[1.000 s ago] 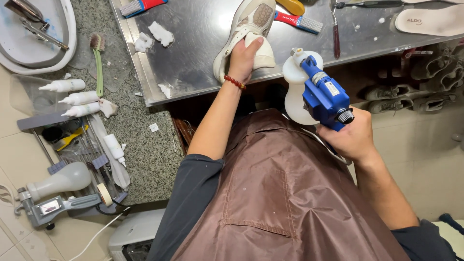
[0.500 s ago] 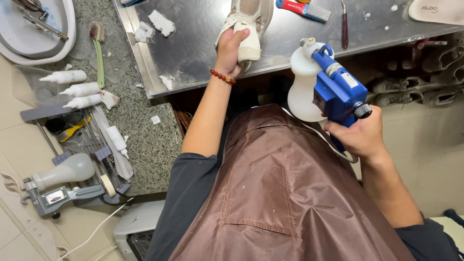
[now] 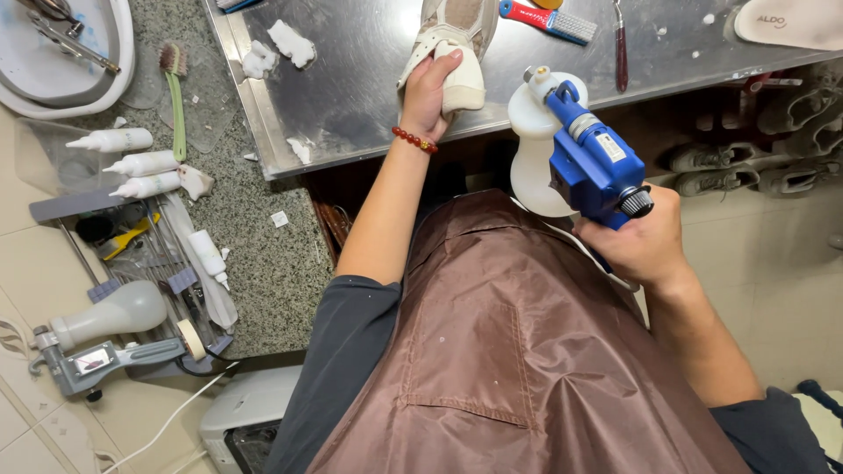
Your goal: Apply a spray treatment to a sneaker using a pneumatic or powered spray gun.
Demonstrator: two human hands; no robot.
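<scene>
Sneaker (image 3: 452, 35), pale and beige, lies on the steel desk (image 3: 351, 96) at about twelve o'clock in your head view, its top running out of frame. Your left hand (image 3: 430, 88) is clamped over its near end, fingers wrapped round the white material there, a red bead bracelet (image 3: 414, 140) on that wrist. Your right hand (image 3: 645, 241) is closed round the grip of a blue spray gun (image 3: 593, 162) with a white bottle (image 3: 531, 149), held off the desk's near edge at about two o'clock, nozzle end toward the shoe but well apart from it.

As far as this view shows, the work looks part-way: white wads (image 3: 281, 44) lie scattered on the desk at eleven o'clock, which suggests wiping has gone on, yet the shoe is held down and the gun raised, so I'd judge spraying or cleaning remains. No spray is visible.

At one o'clock lie a red-handled brush (image 3: 549, 17) and a white insole (image 3: 790, 22). At nine o'clock, on the granite counter (image 3: 272, 263), stand white squeeze bottles (image 3: 140, 162) and a green brush (image 3: 176, 88).
</scene>
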